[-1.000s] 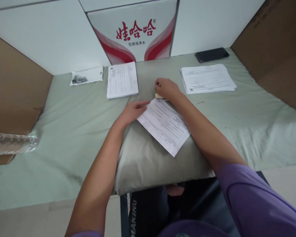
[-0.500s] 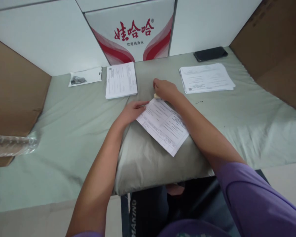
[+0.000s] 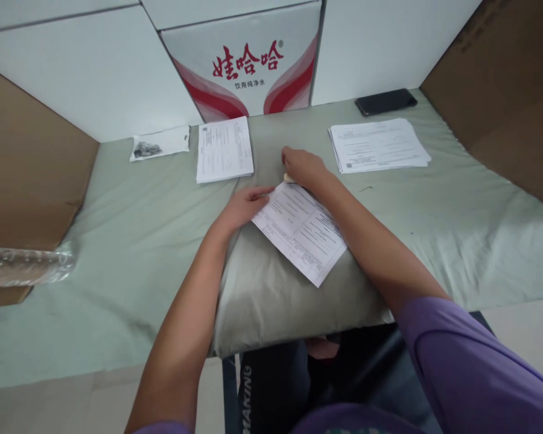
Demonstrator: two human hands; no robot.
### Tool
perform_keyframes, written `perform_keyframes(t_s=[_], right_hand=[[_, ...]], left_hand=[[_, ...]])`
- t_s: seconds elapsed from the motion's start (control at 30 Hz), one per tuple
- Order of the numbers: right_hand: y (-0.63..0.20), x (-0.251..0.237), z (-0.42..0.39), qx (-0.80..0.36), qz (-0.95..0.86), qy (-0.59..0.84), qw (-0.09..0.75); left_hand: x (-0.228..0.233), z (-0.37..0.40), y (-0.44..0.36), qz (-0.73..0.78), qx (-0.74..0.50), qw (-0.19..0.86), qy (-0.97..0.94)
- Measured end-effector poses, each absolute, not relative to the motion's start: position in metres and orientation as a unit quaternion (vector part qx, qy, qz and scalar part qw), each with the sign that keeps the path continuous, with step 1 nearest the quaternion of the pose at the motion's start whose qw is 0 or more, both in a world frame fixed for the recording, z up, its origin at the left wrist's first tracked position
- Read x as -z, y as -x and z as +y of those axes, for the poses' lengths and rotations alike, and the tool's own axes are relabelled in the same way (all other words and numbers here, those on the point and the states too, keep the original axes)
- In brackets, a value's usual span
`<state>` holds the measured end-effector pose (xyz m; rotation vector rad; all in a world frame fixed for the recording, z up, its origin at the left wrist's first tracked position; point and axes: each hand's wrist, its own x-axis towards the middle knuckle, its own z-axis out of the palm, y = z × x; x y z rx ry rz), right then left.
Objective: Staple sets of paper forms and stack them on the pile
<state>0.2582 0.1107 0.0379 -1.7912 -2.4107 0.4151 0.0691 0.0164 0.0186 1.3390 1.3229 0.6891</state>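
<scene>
Printed sheet [image 3: 301,232] lies skewed on the raised grey-green cushion [image 3: 271,289], near the front edge of the cloth-covered table [image 3: 131,241]. Left hand [image 3: 244,205] flat, palm down, fingers extended, fingertips pressing the sheet's left corner; holds nothing. Right hand [image 3: 302,166] curled at the sheet's far corner, fingers closed on a small tan object [image 3: 289,178], mostly hidden; forearm lies across the sheet's right edge.

Beyond the sheet, to the left: small paper stack [image 3: 224,149], then a plastic packet [image 3: 160,143]. Beyond, to the right: larger paper stack [image 3: 377,144], with a dark phone [image 3: 385,100] behind it. Printed carton [image 3: 248,66] stands at the back. Cardboard walls [image 3: 27,169] bound both sides. Open cloth lies left and right of the sheet.
</scene>
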Motion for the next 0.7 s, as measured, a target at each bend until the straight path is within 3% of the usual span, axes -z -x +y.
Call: perform_keyframes(t_s=[0.43, 0.7], right_hand=[[-0.259, -0.036, 0.112, -0.149, -0.796, 0.582, 0.07], [-0.261, -0.036, 0.11, -0.15, -0.8, 0.577, 0.069]], left_hand=[[-0.027, 0.014, -0.069, 0.566, -0.26, 0.51, -0.594], [-0.07, 0.03, -0.06, 0.652, -0.212, 0.232, -0.69]])
